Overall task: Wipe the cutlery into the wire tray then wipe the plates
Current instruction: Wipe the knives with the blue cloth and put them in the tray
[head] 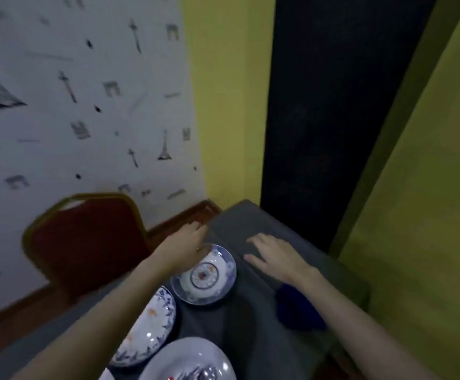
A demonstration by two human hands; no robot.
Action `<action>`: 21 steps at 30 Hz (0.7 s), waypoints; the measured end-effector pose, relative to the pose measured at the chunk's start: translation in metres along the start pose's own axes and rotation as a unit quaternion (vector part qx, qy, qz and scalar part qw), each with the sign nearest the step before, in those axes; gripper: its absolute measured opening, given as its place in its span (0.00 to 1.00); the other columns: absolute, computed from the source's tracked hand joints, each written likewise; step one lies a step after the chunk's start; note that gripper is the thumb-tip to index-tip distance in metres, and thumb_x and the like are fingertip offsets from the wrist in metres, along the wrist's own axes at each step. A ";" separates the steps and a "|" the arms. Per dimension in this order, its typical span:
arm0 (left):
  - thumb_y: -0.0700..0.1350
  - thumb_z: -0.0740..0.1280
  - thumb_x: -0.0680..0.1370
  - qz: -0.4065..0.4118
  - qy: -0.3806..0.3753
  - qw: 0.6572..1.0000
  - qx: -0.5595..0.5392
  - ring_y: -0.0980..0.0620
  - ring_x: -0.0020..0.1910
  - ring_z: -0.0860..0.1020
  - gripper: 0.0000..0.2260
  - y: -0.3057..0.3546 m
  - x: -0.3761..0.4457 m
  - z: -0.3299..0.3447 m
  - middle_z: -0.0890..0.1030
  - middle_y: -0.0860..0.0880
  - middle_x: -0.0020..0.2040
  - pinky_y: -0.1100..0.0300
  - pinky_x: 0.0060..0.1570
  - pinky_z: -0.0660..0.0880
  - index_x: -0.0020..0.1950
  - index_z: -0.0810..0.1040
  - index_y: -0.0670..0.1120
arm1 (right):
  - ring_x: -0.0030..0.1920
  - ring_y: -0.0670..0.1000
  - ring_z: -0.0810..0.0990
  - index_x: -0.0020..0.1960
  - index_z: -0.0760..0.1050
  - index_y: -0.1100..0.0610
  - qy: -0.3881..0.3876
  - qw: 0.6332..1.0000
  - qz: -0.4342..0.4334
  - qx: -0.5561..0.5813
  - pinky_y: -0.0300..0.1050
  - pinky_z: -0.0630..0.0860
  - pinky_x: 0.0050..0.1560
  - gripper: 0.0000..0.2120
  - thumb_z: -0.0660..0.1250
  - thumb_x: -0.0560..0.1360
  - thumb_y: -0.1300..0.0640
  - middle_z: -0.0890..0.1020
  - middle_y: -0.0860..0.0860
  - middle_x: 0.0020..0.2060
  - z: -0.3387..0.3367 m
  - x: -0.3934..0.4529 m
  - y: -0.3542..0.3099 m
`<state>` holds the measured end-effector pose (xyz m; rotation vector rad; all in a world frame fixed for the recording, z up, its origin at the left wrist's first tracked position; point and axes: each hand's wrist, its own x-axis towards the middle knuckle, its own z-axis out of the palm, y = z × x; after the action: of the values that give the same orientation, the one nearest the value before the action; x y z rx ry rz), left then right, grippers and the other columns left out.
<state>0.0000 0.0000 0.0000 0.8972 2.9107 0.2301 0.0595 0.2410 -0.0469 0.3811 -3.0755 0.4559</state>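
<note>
A white plate [193, 357] sits nearest the camera at the bottom edge, with something shiny and blurred, possibly cutlery, lying on its lower part; I cannot tell what it is. Just beyond it to the left lies a blue-patterned plate [149, 333] with orange marks, partly crossed by the left forearm. Farther along the desk [250, 338], which is covered in a dark grey cloth, rests a smaller blue-and-white plate [207, 278] with a round medallion at its centre.

The left hand [187, 242] reaches over the far left rim of that smaller plate, its fingers bent downward near the desk's edge; motion blur hides whether they pinch the rim, the cloth, or nothing, so I cannot tell its grip. The right hand [272, 256] lies flat on the grey cloth to the right of the smaller plate, fingers straight and spread, palm down, holding nothing. The two hands are well apart, the plate between them.

A dark blue cloth [300, 311] lies bunched on the desk beneath the right forearm. A red chair [86, 242] with a gold frame stands at the left of the desk, against a white wall printed with tower and arch drawings. Yellow wall and a dark panel rise behind the desk.
</note>
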 end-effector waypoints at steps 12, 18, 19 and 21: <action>0.60 0.48 0.70 0.023 -0.151 0.980 -0.129 0.43 0.60 0.73 0.32 0.045 -0.030 0.202 0.73 0.42 0.61 0.52 0.61 0.70 0.64 0.72 0.41 | 0.73 0.60 0.56 0.74 0.58 0.56 -0.062 0.977 0.179 -0.097 0.58 0.52 0.73 0.35 0.67 0.73 0.47 0.58 0.61 0.73 0.153 -0.111 0.074; 0.43 0.65 0.74 0.004 -0.128 0.983 -0.130 0.37 0.68 0.69 0.24 0.030 -0.032 0.237 0.66 0.39 0.72 0.44 0.65 0.70 0.70 0.69 0.38 | 0.74 0.60 0.49 0.76 0.43 0.46 -0.066 0.968 0.230 -0.072 0.64 0.56 0.68 0.40 0.61 0.73 0.36 0.53 0.59 0.75 0.173 -0.110 0.090; 0.43 0.65 0.74 0.010 -0.123 0.984 -0.125 0.36 0.68 0.68 0.25 0.028 -0.035 0.241 0.66 0.38 0.72 0.44 0.66 0.70 0.70 0.69 0.38 | 0.73 0.61 0.53 0.76 0.45 0.46 -0.064 0.967 0.236 -0.073 0.64 0.60 0.66 0.39 0.61 0.73 0.37 0.57 0.59 0.73 0.175 -0.107 0.091; 0.42 0.66 0.74 0.016 -0.122 0.983 -0.133 0.38 0.71 0.65 0.28 0.026 -0.042 0.246 0.62 0.39 0.75 0.47 0.71 0.65 0.73 0.66 0.38 | 0.68 0.62 0.62 0.75 0.54 0.49 -0.056 0.964 0.245 -0.082 0.63 0.70 0.59 0.36 0.64 0.73 0.40 0.66 0.62 0.67 0.174 -0.102 0.089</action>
<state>0.0801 0.0270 -0.2365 0.8594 2.5657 0.4640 0.1417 0.2976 -0.2433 -0.3818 -3.2664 0.1789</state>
